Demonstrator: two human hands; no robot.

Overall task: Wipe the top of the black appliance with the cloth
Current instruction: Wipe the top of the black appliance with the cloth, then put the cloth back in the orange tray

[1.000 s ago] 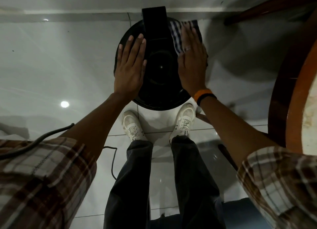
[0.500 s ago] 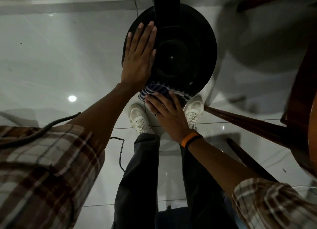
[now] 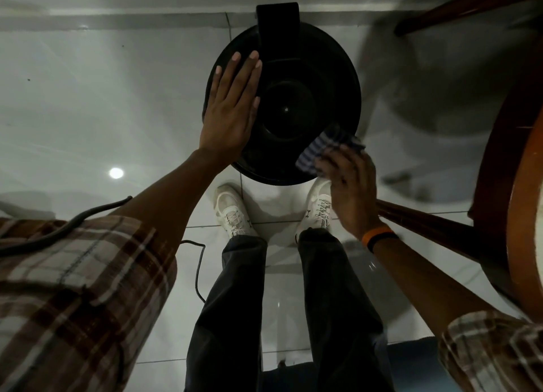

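A round black appliance (image 3: 296, 103) stands on the white tiled floor in front of my feet, with a black upright part at its far edge. My left hand (image 3: 232, 109) lies flat on the left side of its top, fingers together and pointing away from me. My right hand (image 3: 349, 183) grips a blue-and-white checked cloth (image 3: 323, 147) at the near right rim of the appliance. The cloth is bunched under my fingertips and touches the rim.
A round wooden table (image 3: 520, 168) with dark legs (image 3: 426, 224) stands close on the right, one leg running under my right wrist. A black cable (image 3: 197, 271) lies on the floor by my left leg. A wall base runs behind the appliance.
My right hand carried the cloth from the far right of the top, round to the near edge, and now to the near right rim. My left hand stayed flat on the left side.
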